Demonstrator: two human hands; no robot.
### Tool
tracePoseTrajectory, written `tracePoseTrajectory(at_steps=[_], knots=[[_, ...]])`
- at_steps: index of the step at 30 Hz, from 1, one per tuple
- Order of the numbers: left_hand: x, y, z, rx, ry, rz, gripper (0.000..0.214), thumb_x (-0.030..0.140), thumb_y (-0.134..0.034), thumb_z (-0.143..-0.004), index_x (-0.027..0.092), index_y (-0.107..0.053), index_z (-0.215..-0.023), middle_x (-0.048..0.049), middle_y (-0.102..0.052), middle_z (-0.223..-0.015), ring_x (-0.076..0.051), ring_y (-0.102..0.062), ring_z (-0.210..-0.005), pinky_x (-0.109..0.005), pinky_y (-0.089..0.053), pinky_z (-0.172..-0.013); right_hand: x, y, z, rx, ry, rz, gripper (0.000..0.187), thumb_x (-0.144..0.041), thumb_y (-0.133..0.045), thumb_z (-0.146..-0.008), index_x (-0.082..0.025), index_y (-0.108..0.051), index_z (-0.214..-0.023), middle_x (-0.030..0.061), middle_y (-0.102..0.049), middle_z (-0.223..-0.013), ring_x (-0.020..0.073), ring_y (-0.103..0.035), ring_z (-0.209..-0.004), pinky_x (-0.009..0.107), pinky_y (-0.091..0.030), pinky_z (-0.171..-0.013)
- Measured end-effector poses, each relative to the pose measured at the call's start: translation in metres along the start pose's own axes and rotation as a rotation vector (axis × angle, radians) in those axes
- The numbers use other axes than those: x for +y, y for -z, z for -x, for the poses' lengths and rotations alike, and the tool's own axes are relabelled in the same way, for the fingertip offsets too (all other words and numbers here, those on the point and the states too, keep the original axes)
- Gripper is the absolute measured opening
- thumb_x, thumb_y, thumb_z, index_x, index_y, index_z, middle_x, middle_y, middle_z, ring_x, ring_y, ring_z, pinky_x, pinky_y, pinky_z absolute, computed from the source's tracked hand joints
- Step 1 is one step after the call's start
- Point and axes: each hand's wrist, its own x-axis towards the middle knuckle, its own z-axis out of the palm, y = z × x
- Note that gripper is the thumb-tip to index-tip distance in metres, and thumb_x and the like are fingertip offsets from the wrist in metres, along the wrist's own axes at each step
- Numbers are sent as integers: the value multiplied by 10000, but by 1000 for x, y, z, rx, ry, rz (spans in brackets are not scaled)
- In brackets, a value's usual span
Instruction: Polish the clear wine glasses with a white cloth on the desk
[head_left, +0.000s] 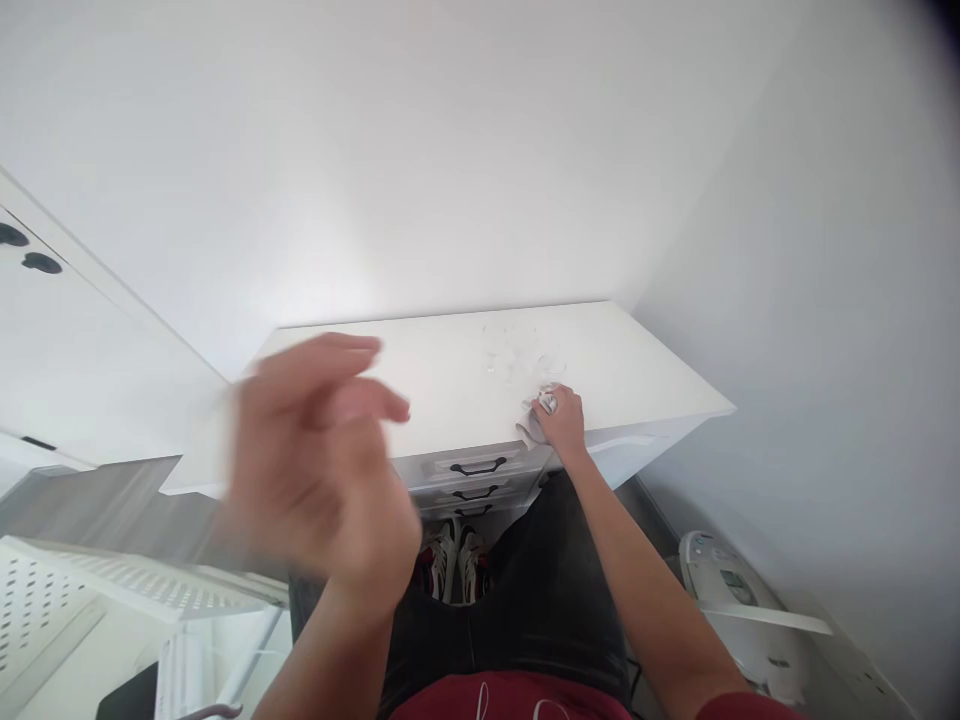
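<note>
My right hand (562,418) is closed around a crumpled white cloth (534,424) near the front edge of a white dresser top (435,385). Part of the cloth hangs out beside the fingers, over the edge. Just behind it, clear wet-looking marks (517,358) lie on the white surface. My left hand (322,460) is raised close to the camera, left of the dresser's middle and blurred by motion. Its fingers are loosely bent and apart, and I see nothing in them.
Drawers with dark handles (478,467) face me below the top. White walls stand behind and to the right. A white appliance with a small display (735,585) sits low at right. At lower left there is a white perforated rack (127,580). My shoes (454,560) stand before the drawers.
</note>
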Motion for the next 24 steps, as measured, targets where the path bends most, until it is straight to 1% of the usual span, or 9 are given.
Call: tracePoseTrajectory(at_steps=[2, 4, 7, 8, 10, 13, 14, 19, 24], knots=[[-37, -20, 3, -157, 17, -118, 158, 280, -512, -962, 238, -661, -997, -41, -665, -1004, -181, -636, -862, -351, -559, -718, 3, 0, -4, -39, 31, 4, 373, -403, -573, -859, -177, -655, -1144, 150, -594, -1258, 305, -488, -1227, 462, -383, -1076], [-89, -43, 15, -403, 32, -295, 196, 329, -508, -967, 217, -668, -978, -64, -683, -1007, -205, -631, -976, -378, -551, -837, 8, 1, -10, -112, 46, 20, 408, -415, -583, -862, -203, -659, -1203, 137, -560, -1329, 304, -429, -1321, 468, -345, -1122], [-167, -73, 42, -758, 44, -525, 289, 423, -523, -957, 224, -662, -1114, -111, -624, -1259, -268, -546, -1215, -455, -459, -1037, 17, 3, -20, -237, 74, 34, 455, -465, -584, -873, -252, -646, -1271, 109, -514, -1403, 305, -373, -1391, 486, -321, -1147], [-187, -81, 51, -862, 43, -585, 360, 464, -521, -952, 231, -634, -1202, -127, -558, -1368, -289, -488, -1296, -474, -420, -1080, 20, 5, -23, -276, 99, 30, 466, -481, -578, -879, -262, -640, -1286, 100, -507, -1417, 302, -371, -1397, 486, -324, -1147], [-215, -95, 67, -1034, 23, -663, 529, 548, -478, -951, 237, -523, -1377, -152, -406, -1520, -320, -361, -1413, -515, -318, -1154, 24, 9, -29, -346, 169, 17, 479, -501, -556, -896, -273, -626, -1312, 88, -490, -1446, 290, -369, -1407, 476, -333, -1146], [-235, -113, 81, -1253, 7, -672, 622, 623, -375, -957, 298, -388, -1487, -119, -216, -1629, -348, -183, -1502, -577, -188, -1195, 26, 15, -37, -424, 257, 5, 509, -525, -541, -912, -274, -600, -1351, 84, -448, -1500, 286, -345, -1430, 466, -327, -1157], [-239, -118, 83, -1291, 20, -679, 650, 643, -359, -951, 296, -365, -1501, -120, -184, -1640, -355, -152, -1510, -586, -166, -1198, 26, 17, -40, -441, 275, 3, 521, -531, -544, -912, -275, -589, -1364, 83, -439, -1511, 287, -342, -1435, 468, -321, -1161], [-256, -140, 81, -1347, 64, -696, 758, 712, -326, -916, 300, -270, -1549, -113, -105, -1660, -379, -61, -1522, -613, -113, -1197, 21, 26, -53, -509, 366, -14, 532, -517, -582, -905, -303, -563, -1391, 56, -420, -1541, 292, -368, -1426, 474, -323, -1164], [-265, -154, 77, -1401, 28, -654, 788, 725, -300, -911, 314, -191, -1575, -119, -121, -1657, -373, -52, -1524, -641, -97, -1186, 16, 30, -63, -599, 430, -34, 534, -516, -571, -913, -325, -538, -1411, 35, -385, -1567, 290, -370, -1423, 477, -283, -1180]])
